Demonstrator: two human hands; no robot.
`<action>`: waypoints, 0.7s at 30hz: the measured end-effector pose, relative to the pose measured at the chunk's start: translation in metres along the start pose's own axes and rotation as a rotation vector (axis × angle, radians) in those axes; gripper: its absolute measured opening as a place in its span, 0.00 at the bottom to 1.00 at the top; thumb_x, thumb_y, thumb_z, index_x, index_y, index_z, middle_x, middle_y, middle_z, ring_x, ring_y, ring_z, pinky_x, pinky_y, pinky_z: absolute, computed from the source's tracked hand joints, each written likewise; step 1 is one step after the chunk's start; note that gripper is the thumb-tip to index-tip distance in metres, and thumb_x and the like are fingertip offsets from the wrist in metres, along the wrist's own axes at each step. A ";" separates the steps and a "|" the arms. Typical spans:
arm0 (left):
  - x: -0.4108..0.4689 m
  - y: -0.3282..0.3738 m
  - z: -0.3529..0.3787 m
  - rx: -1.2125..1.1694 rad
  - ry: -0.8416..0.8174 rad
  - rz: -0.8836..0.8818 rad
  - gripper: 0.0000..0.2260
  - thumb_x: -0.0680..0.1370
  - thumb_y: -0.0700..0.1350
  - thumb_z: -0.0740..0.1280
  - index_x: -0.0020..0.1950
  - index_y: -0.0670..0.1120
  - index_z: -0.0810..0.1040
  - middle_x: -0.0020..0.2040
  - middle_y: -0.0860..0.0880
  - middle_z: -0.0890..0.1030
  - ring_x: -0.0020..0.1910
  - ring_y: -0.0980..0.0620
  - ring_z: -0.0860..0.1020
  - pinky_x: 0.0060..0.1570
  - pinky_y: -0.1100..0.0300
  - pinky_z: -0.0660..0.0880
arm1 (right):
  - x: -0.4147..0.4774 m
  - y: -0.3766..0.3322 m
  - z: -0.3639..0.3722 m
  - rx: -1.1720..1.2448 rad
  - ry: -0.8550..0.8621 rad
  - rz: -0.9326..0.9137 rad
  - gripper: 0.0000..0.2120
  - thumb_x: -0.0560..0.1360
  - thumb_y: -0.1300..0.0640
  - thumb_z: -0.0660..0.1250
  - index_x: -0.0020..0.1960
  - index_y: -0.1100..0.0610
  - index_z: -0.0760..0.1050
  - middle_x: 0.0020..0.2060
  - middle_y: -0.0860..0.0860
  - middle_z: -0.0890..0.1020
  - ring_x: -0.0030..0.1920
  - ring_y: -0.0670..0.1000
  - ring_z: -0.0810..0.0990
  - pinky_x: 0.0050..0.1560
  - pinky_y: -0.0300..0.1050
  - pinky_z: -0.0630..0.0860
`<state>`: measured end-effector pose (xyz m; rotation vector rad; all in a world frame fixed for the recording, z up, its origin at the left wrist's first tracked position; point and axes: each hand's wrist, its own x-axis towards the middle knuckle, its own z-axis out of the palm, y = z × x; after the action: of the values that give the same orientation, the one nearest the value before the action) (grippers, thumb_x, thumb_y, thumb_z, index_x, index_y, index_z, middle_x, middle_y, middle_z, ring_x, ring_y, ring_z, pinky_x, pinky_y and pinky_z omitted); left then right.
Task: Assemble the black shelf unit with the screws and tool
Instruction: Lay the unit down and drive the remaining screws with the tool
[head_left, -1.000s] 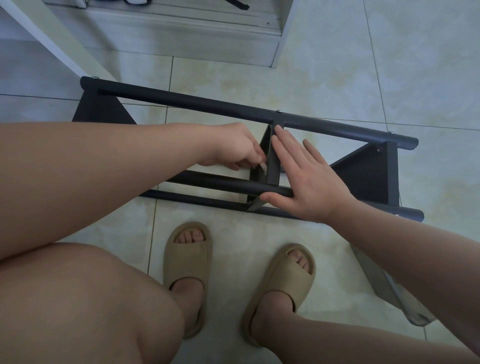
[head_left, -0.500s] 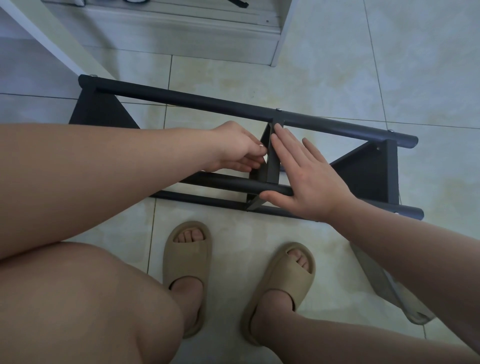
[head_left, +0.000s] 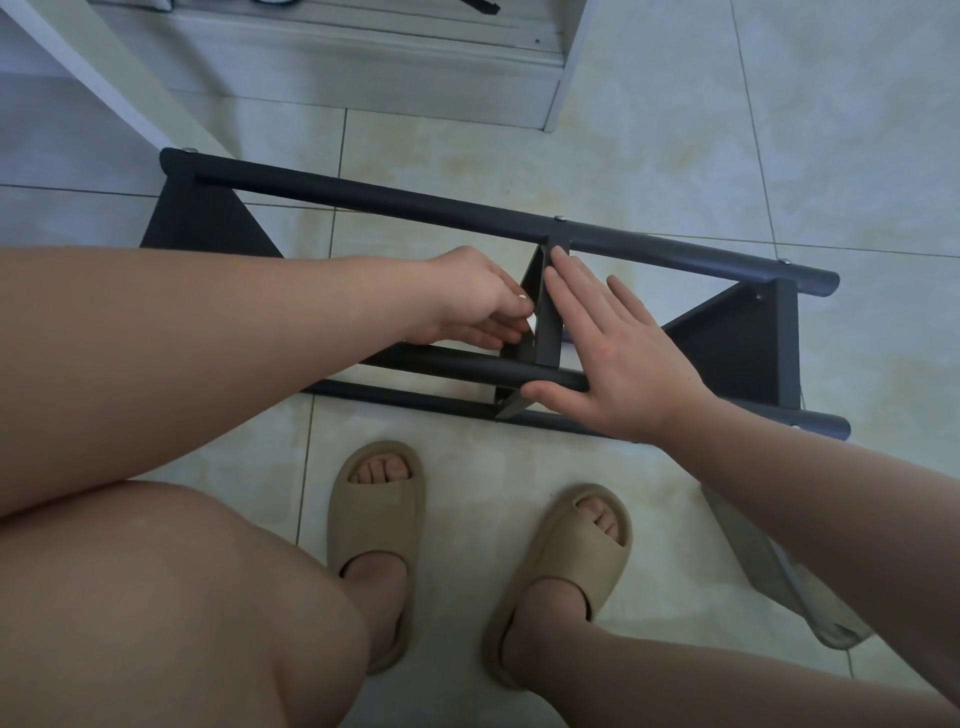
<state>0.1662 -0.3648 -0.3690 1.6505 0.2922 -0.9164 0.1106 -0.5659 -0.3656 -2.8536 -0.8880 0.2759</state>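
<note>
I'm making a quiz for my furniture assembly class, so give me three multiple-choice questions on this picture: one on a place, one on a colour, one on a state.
1. Where does the right hand rest? A) the middle bracket B) a knee C) the floor
2. What colour are the slippers? A) red B) beige C) blue
3. How are the right hand's fingers? A) fisted B) pinching a screw C) straight
Answers: 1 A, palm and fingers lie against the bracket; 2 B, both are beige; 3 C, they lie flat, extended.
</note>
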 end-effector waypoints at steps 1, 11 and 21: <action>0.000 0.000 0.000 0.006 -0.002 -0.002 0.01 0.80 0.40 0.70 0.49 0.44 0.80 0.36 0.49 0.86 0.44 0.50 0.85 0.45 0.57 0.81 | 0.000 0.000 0.000 0.000 0.000 0.000 0.50 0.75 0.26 0.52 0.82 0.62 0.49 0.82 0.54 0.47 0.82 0.52 0.46 0.80 0.58 0.51; 0.000 0.000 -0.002 -0.039 -0.029 -0.009 0.02 0.80 0.41 0.69 0.50 0.43 0.79 0.36 0.49 0.86 0.41 0.52 0.86 0.44 0.58 0.82 | 0.000 0.001 0.001 0.001 0.000 -0.001 0.50 0.75 0.26 0.52 0.82 0.62 0.49 0.82 0.54 0.47 0.82 0.52 0.46 0.80 0.58 0.51; 0.003 -0.002 0.000 -0.079 -0.054 -0.071 0.03 0.80 0.41 0.68 0.49 0.41 0.79 0.35 0.48 0.85 0.46 0.48 0.85 0.49 0.54 0.82 | 0.000 0.000 0.000 -0.003 -0.014 0.001 0.50 0.76 0.27 0.53 0.82 0.62 0.49 0.82 0.54 0.46 0.82 0.52 0.45 0.81 0.57 0.50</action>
<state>0.1670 -0.3649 -0.3725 1.5480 0.3473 -0.9891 0.1105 -0.5657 -0.3652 -2.8582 -0.8905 0.2960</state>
